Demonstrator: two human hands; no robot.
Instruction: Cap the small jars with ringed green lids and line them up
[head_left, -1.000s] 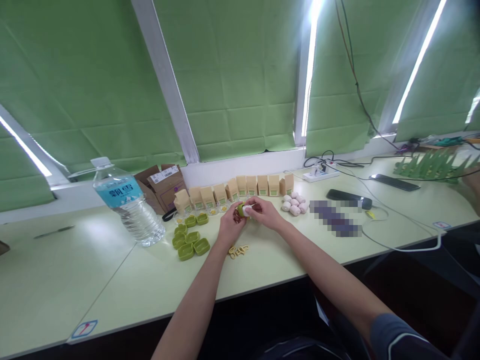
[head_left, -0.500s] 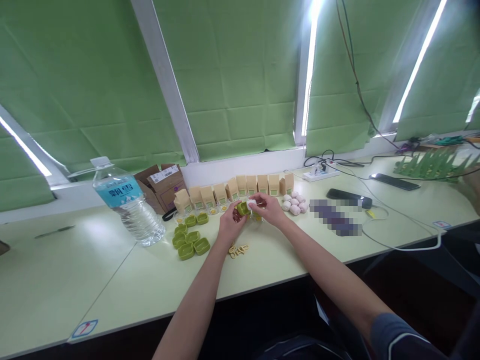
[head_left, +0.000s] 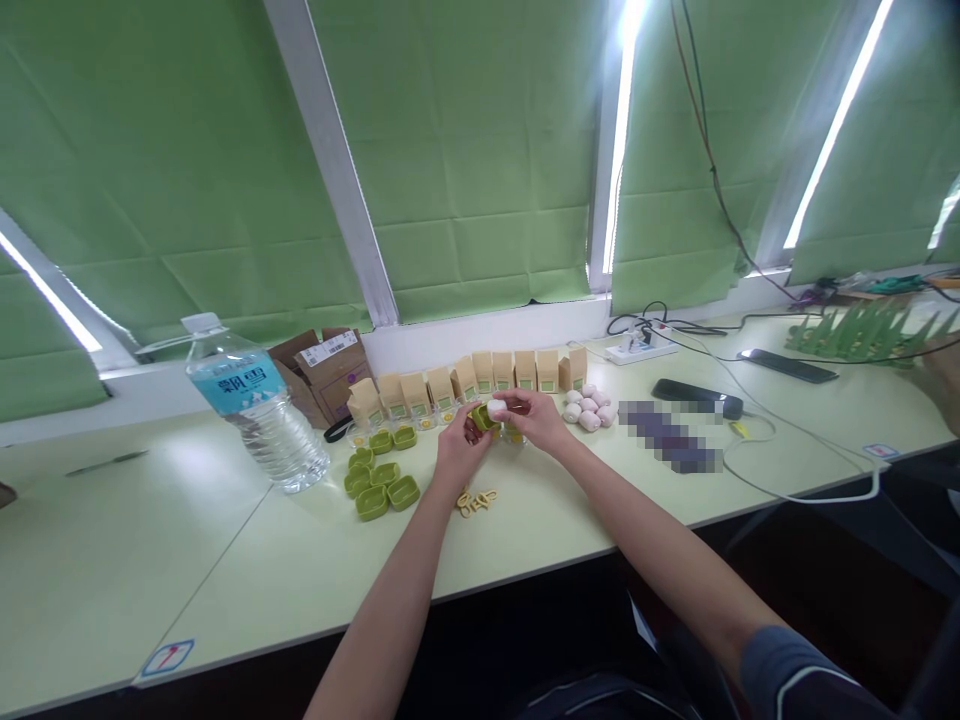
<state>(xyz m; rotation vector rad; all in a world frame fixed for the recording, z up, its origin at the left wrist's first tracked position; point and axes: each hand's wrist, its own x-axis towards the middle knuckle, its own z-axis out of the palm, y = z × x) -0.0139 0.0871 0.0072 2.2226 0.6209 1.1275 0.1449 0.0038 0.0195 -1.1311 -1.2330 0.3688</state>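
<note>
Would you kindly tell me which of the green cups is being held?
It is the green cup in the left hand; the other green cups sit grouped on the table.

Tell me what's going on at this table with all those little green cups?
A person is holding two small things in their hands, just above the table. The left hand has a green cup, and the right hand pinches a white piece right at it; I can't tell whether they touch. More green cups sit to the left, yellow pieces lie nearer the person, and pale pinkish pieces are grouped to the right. Tan boxes stand in a row behind.
</note>
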